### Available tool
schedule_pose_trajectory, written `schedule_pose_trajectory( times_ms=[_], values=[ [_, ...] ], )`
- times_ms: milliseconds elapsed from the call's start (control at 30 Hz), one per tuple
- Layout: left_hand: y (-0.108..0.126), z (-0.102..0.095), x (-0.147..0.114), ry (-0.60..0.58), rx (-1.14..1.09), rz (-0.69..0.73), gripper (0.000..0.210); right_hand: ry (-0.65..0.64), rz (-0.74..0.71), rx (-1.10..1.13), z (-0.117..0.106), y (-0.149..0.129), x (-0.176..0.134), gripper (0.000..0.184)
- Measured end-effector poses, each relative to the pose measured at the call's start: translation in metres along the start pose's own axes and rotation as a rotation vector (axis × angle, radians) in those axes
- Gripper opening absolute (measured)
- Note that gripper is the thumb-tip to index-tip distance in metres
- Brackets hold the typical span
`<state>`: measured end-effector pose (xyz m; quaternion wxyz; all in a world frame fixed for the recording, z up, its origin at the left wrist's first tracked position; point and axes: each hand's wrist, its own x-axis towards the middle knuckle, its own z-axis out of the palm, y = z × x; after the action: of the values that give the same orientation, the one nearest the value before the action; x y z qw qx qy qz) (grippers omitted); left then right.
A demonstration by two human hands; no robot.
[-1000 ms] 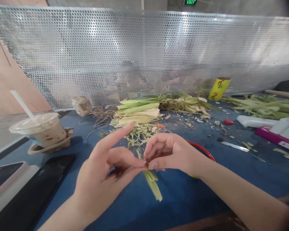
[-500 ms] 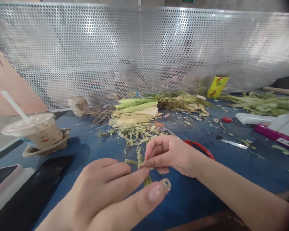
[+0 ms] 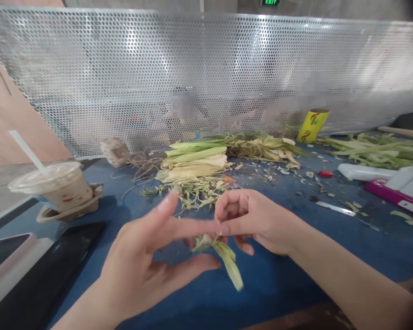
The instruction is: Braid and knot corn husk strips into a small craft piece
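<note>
Head view | we look forward and down | left hand (image 3: 137, 256), right hand (image 3: 261, 224) close ahead | table (image 3: 278, 286) beneath | mesh (image 3: 209, 59) facing us, farther off

A blue desk (image 3: 278, 286) carries layered pale-green leafy husks (image 3: 192, 160) towards its far edge, a flat black rectangular slab (image 3: 51, 275) along its left.

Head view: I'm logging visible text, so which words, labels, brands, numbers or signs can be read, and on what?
"EXIT": on the green sign at the top edge, which the picture cuts off above the word.
Yellow tube: printed marks, too small and blurred to read.
Cup: red marks, no readable words.
</note>
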<state>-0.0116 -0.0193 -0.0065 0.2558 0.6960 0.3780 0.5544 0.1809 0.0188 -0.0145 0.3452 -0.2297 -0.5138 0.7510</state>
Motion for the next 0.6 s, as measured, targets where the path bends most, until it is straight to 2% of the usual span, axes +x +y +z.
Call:
schedule_pose_trajectory(
  times_ms=[67,133,267,333,433,533,600],
  values=[
    [-0.002,-0.002,0.005,-0.016,0.169,0.168,0.091,0.023,-0.069,-0.059,0.001,0.000,-0.001,0.020],
    [-0.004,-0.001,0.009,-0.110,0.272,0.214,0.086,0.054,-0.107,-0.121,0.003,-0.001,-0.002,0.020],
    [-0.008,0.004,0.012,-0.438,0.203,0.015,0.073,0.104,-0.115,-0.254,0.010,-0.003,-0.005,0.016],
    [-0.010,0.006,0.012,-0.533,0.201,-0.062,0.057,0.133,-0.163,-0.374,0.013,-0.004,-0.007,0.013],
    [-0.014,0.007,0.011,-0.531,0.287,-0.042,0.045,0.218,-0.326,-0.704,0.014,-0.004,-0.009,0.008],
    [-0.018,0.005,0.010,-0.432,0.475,0.148,0.054,0.273,-0.445,-1.057,0.011,-0.002,-0.011,0.008],
    [-0.020,0.002,0.011,-0.400,0.582,0.279,0.057,0.242,-0.484,-1.204,0.009,-0.001,-0.011,0.008]
  ],
)
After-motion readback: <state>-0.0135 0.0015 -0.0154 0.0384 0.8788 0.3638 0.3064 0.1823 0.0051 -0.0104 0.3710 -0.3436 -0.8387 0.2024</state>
